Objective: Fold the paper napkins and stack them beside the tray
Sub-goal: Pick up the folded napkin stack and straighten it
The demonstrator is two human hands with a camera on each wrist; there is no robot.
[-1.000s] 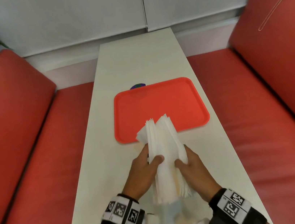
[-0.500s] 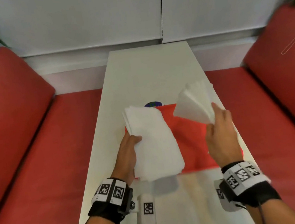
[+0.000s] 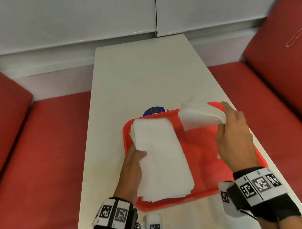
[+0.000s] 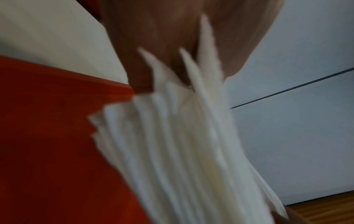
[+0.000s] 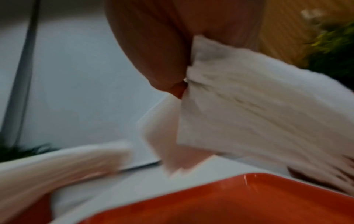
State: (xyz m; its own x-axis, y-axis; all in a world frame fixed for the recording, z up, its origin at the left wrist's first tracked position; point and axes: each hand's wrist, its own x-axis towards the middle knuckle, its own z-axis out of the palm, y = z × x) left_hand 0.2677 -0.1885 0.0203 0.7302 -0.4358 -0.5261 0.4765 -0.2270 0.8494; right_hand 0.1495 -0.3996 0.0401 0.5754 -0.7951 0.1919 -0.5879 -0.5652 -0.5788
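A red tray [image 3: 205, 145] lies on the white table [image 3: 146, 72]. My left hand [image 3: 133, 163] grips a thick stack of white paper napkins [image 3: 160, 157] over the tray's left half, thumb on top; the left wrist view shows the stack's fanned edges [image 4: 182, 144] under my fingers. My right hand [image 3: 230, 134] pinches a smaller bundle of napkins [image 3: 198, 115] above the tray's far right corner. In the right wrist view that bundle [image 5: 258, 113] hangs from my fingers over the tray [image 5: 229, 201].
A round purple disc [image 3: 154, 111] peeks out behind the tray's far edge. Red bench seats [image 3: 43, 168] run along both sides of the narrow table. A white wall stands at the far end. Bare tabletop extends beyond the tray.
One stack held by both hands has split into two. My left hand lowered its stack toward the tray's left half; my right carried the smaller bundle out to the right, then swung its free end leftward.
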